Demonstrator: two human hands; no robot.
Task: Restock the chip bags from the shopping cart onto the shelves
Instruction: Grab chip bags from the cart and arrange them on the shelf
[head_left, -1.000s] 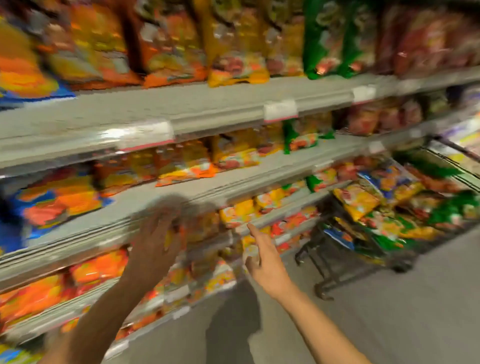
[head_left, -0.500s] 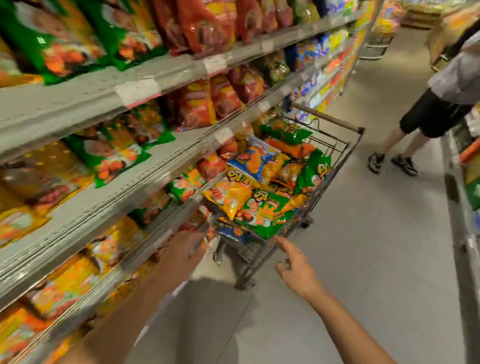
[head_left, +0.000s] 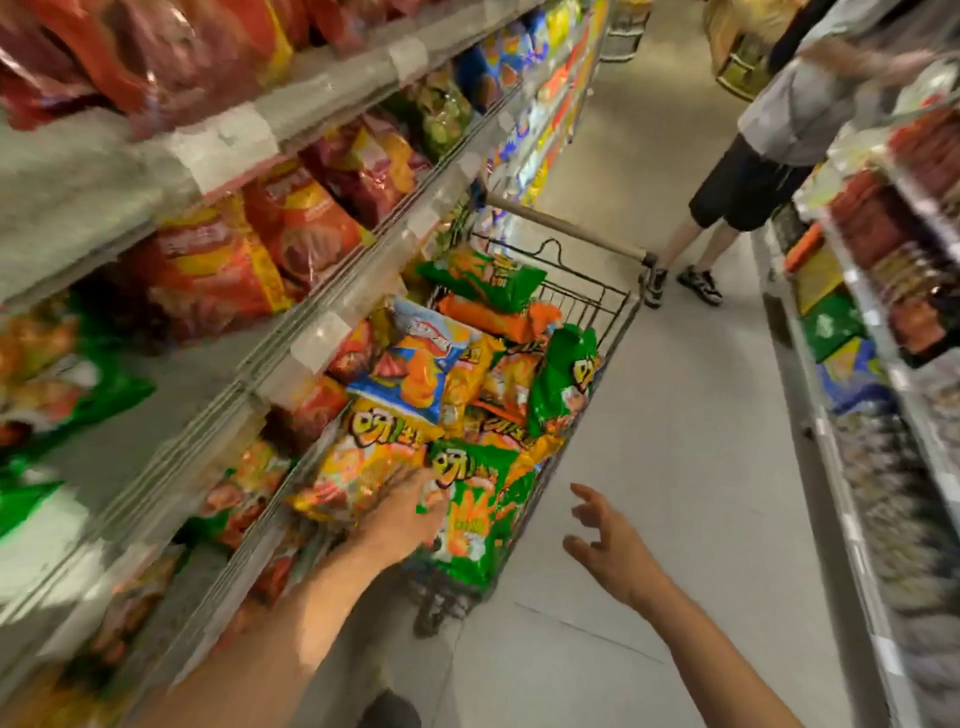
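A: Landmark for this entry: shopping cart (head_left: 621, 312), wire basket, parked against the left-hand shelves (head_left: 291, 332), handle at its far end.

B: Load?

A: Heaped with chip bags. Nearest corner: yellow-orange bag (head_left: 358, 462) and green bag (head_left: 467, 514), side by side and touching. Above them in the heap, a blue bag (head_left: 415, 364). A second green bag (head_left: 563, 379) stands upright against the cart's right wall; an orange bag (head_left: 493, 319) and another green one (head_left: 483, 275) lie at the handle end.

B: Any writing legible?

A: Large cartoon-style characters on the yellow-orange and green bags, not Latin script; I cannot read them. Blue bag has a small white logo, blurred. Shelf price tags are white, text unreadable.

B: Hands?

A: Left hand (head_left: 402, 512) is on the near corner of the cart, fingers laid over the seam where the yellow-orange and green bags meet. Whether the grip pinches a bag or only rests there, I cannot tell. Right hand (head_left: 608, 540) is in the air just right of the cart, grip spread, fingers apart, touching nothing.

B: Surroundings?

A: Red bags (head_left: 291, 234) on the shelf left of the cart. Beyond the handle, another person (head_left: 769, 171) in dark shorts stands in the aisle.
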